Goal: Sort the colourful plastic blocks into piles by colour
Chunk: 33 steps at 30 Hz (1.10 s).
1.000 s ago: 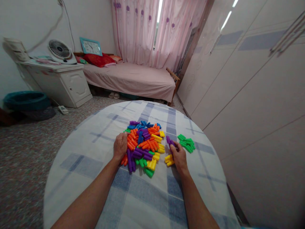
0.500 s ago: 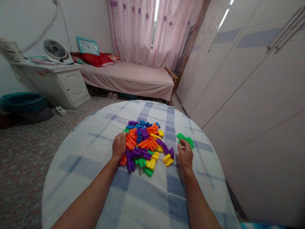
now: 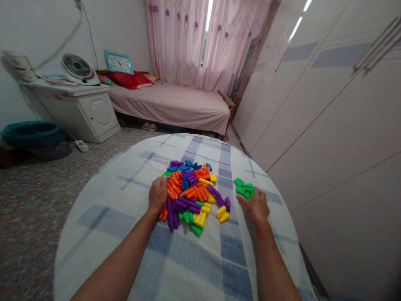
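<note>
A heap of plastic building pieces shaped like short joined tubes lies on the round table: orange pieces, purple pieces, blue pieces, yellow pieces, with green among them. My left hand rests against the heap's left edge, fingers curled in; whatever they hold is hidden. To the right of the heap is a separate small cluster of green pieces. My right hand is beside that cluster, thumb along its near side and fingers on its right, spread apart.
A blue-and-white checked cloth covers the table. Two yellow pieces and a purple piece sit at the heap's right edge. Beyond are a bed, a white cabinet with a fan, and a wardrobe.
My right hand has moved right, from the near-left side of the green cluster to its right side, and its fingers have spread. My left hand stays at the heap.
</note>
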Motion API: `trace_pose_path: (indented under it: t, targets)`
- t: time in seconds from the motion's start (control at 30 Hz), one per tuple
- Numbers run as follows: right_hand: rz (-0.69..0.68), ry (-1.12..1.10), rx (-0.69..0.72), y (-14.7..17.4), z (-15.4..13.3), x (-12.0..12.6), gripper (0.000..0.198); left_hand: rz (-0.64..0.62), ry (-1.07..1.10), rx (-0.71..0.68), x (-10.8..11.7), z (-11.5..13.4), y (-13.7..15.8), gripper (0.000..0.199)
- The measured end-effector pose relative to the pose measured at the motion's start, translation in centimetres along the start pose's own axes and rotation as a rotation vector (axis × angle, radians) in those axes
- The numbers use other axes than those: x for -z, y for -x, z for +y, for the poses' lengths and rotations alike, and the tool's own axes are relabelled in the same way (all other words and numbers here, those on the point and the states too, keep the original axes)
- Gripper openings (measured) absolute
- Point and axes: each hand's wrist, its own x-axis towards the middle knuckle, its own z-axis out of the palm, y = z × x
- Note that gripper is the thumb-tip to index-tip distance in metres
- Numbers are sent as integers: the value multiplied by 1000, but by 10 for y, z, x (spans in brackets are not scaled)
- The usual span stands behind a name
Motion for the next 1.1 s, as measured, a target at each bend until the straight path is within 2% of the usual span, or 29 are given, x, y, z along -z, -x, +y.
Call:
trace_pose_path:
  t: [0.23, 0.4, 0.63, 0.73, 0.8, 0.87, 0.97, 1.1]
  targets:
    - [-120, 59, 1, -25, -24, -6, 70, -22, -31, -19, 1, 2, 1, 48]
    - [-127, 46, 9, -40, -45, -18, 63, -13, -37, -5, 1, 1, 0, 48]
    - [-50, -207, 145, -58, -53, -36, 58, -12, -40, -14, 1, 3, 0, 46]
    - [42, -350, 154, -51, -45, -36, 56, -11, -38, -8, 1, 4, 0, 46]
    - [33, -449, 117, -38, -36, -30, 53, -10, -35, -1, 1, 4, 0, 46]
    - [-140, -557, 100, -22, -27, -20, 48, -17, -37, -3, 0, 3, 0, 46]
    - [-472, -679, 173, 2, -21, 1, 39, -23, -44, -1, 0, 3, 0, 47]
    - [-700, -730, 265, 20, -26, 24, 43, -10, -42, 7, 0, 2, 0, 46]
